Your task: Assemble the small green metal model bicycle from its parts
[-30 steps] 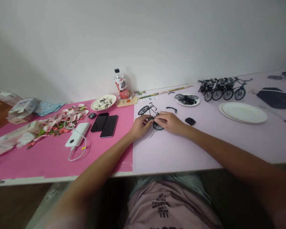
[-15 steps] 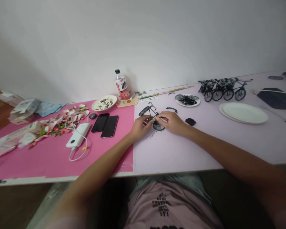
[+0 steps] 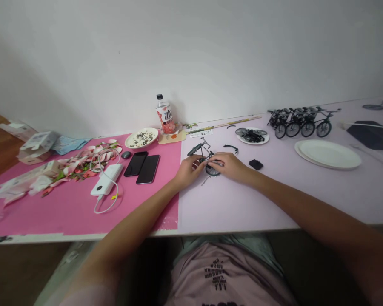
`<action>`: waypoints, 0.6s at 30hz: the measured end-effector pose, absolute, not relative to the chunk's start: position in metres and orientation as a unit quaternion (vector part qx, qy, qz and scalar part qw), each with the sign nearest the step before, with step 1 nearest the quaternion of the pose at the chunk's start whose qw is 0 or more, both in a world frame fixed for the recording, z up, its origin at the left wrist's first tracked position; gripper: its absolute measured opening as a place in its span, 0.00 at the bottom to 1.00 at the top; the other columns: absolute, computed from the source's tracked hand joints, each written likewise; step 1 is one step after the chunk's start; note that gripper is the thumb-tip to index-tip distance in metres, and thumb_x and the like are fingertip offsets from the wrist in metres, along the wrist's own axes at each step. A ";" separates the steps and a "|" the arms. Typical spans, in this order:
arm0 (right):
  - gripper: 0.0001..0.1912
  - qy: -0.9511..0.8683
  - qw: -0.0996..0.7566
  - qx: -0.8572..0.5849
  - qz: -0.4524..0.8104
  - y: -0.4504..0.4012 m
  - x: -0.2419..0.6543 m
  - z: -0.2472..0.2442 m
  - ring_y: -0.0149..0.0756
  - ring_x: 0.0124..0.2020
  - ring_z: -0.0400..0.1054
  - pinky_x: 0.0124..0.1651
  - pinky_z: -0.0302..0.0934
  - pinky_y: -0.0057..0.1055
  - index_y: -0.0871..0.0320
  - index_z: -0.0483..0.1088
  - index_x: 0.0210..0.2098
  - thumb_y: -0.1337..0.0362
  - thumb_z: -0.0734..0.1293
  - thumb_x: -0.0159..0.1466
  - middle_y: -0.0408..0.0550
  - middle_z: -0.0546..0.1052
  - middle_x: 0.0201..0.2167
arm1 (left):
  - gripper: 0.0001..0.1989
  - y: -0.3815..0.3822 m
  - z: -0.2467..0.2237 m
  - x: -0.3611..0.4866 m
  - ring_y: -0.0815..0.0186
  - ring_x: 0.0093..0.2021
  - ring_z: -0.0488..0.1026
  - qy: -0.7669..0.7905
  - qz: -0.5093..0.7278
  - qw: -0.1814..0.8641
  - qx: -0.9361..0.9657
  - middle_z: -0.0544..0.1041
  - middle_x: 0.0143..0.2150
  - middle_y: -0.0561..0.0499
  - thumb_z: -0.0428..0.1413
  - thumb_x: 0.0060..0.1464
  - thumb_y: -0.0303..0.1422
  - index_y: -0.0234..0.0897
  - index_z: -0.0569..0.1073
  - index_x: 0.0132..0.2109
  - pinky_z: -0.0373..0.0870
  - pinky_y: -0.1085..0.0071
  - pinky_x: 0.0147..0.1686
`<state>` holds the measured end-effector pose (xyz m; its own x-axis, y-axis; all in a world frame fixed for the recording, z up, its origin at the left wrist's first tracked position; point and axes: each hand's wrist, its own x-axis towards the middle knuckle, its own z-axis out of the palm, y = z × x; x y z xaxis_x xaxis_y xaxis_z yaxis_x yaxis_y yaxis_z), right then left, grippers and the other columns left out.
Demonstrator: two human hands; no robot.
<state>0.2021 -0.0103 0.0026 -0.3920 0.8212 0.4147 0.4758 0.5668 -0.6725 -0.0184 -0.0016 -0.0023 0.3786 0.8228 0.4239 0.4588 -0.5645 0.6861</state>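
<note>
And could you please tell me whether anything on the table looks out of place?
Yes: the pink and green pieces on the pink mat look messy, strewn loosely with a white cable looped over some.

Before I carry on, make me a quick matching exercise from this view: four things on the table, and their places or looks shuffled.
Things
1. Single small bicycle
2. Row of small bicycles
3. Drink bottle
4. Two phones

Places or looks
A. Side by side on the pink covering
B. Black cap, near the wall
C. Between the left hand and right hand
D. Standing beyond the oval white plates

Right pairs: 1-C, 2-D, 3-B, 4-A
</note>
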 end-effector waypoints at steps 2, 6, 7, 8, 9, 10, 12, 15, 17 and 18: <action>0.14 -0.801 0.376 -0.400 0.238 -0.010 0.202 0.003 0.37 0.32 0.67 0.36 0.59 0.34 0.56 0.81 0.42 0.54 0.67 0.69 0.49 0.79 0.35 | 0.20 -0.001 -0.003 -0.018 0.63 0.38 0.80 0.402 0.388 0.242 0.793 0.83 0.46 0.40 0.57 0.65 0.45 0.32 0.78 0.52 0.78 0.68 0.39; 0.14 -0.794 0.386 -0.397 0.252 -0.010 0.202 0.003 0.37 0.31 0.66 0.36 0.60 0.34 0.55 0.81 0.41 0.54 0.67 0.69 0.48 0.78 0.34 | 0.21 -0.001 -0.004 -0.019 0.63 0.38 0.81 0.403 0.394 0.257 0.785 0.83 0.47 0.40 0.57 0.65 0.46 0.32 0.77 0.52 0.78 0.68 0.39; 0.14 -0.789 0.389 -0.398 0.260 -0.010 0.202 0.003 0.37 0.31 0.66 0.36 0.60 0.34 0.55 0.81 0.41 0.53 0.67 0.68 0.48 0.78 0.33 | 0.21 -0.001 -0.004 -0.018 0.63 0.38 0.81 0.403 0.396 0.262 0.783 0.83 0.46 0.40 0.57 0.65 0.46 0.32 0.77 0.52 0.78 0.68 0.39; 0.14 -0.782 0.393 -0.401 0.270 -0.009 0.202 0.002 0.37 0.30 0.66 0.36 0.59 0.34 0.56 0.81 0.40 0.52 0.68 0.68 0.47 0.77 0.31 | 0.21 -0.001 -0.004 -0.018 0.63 0.38 0.81 0.402 0.397 0.268 0.780 0.83 0.46 0.41 0.58 0.64 0.46 0.32 0.77 0.52 0.78 0.68 0.39; 0.14 -0.774 0.397 -0.404 0.284 -0.008 0.202 0.000 0.36 0.30 0.66 0.35 0.59 0.34 0.56 0.80 0.39 0.52 0.69 0.67 0.46 0.76 0.30 | 0.21 -0.001 -0.004 -0.018 0.63 0.38 0.81 0.402 0.399 0.276 0.777 0.83 0.45 0.41 0.58 0.64 0.46 0.32 0.77 0.52 0.78 0.68 0.40; 0.15 -0.764 0.401 -0.406 0.302 -0.007 0.202 -0.001 0.36 0.30 0.66 0.35 0.59 0.34 0.56 0.79 0.38 0.51 0.70 0.66 0.46 0.76 0.30 | 0.21 -0.002 -0.005 -0.017 0.63 0.38 0.81 0.400 0.400 0.287 0.773 0.83 0.44 0.41 0.58 0.64 0.46 0.32 0.77 0.52 0.78 0.67 0.40; 0.15 -0.741 0.409 -0.404 0.346 -0.006 0.202 -0.005 0.37 0.32 0.68 0.36 0.61 0.33 0.56 0.78 0.38 0.49 0.72 0.64 0.46 0.77 0.32 | 0.22 -0.002 -0.006 -0.016 0.62 0.39 0.81 0.392 0.407 0.317 0.761 0.84 0.43 0.41 0.59 0.63 0.46 0.31 0.77 0.52 0.78 0.66 0.43; 0.16 -0.720 0.412 -0.389 0.400 -0.005 0.202 -0.008 0.37 0.34 0.70 0.37 0.61 0.32 0.56 0.75 0.39 0.48 0.71 0.65 0.46 0.78 0.35 | 0.24 -0.001 -0.009 -0.014 0.60 0.43 0.82 0.378 0.425 0.372 0.734 0.83 0.46 0.39 0.61 0.61 0.47 0.30 0.76 0.52 0.79 0.63 0.47; 0.17 -0.715 0.412 -0.388 0.410 -0.006 0.202 -0.008 0.35 0.32 0.68 0.34 0.59 0.31 0.56 0.73 0.39 0.47 0.69 0.66 0.44 0.76 0.33 | 0.25 0.000 -0.011 -0.012 0.59 0.43 0.82 0.373 0.433 0.402 0.715 0.83 0.47 0.38 0.63 0.60 0.48 0.29 0.76 0.52 0.79 0.63 0.48; 0.18 -0.714 0.412 -0.391 0.409 -0.006 0.201 -0.007 0.34 0.30 0.66 0.33 0.57 0.30 0.56 0.72 0.39 0.47 0.68 0.67 0.43 0.75 0.32 | 0.26 0.000 -0.012 -0.012 0.59 0.43 0.82 0.370 0.436 0.416 0.707 0.83 0.46 0.38 0.63 0.59 0.49 0.29 0.76 0.52 0.79 0.62 0.48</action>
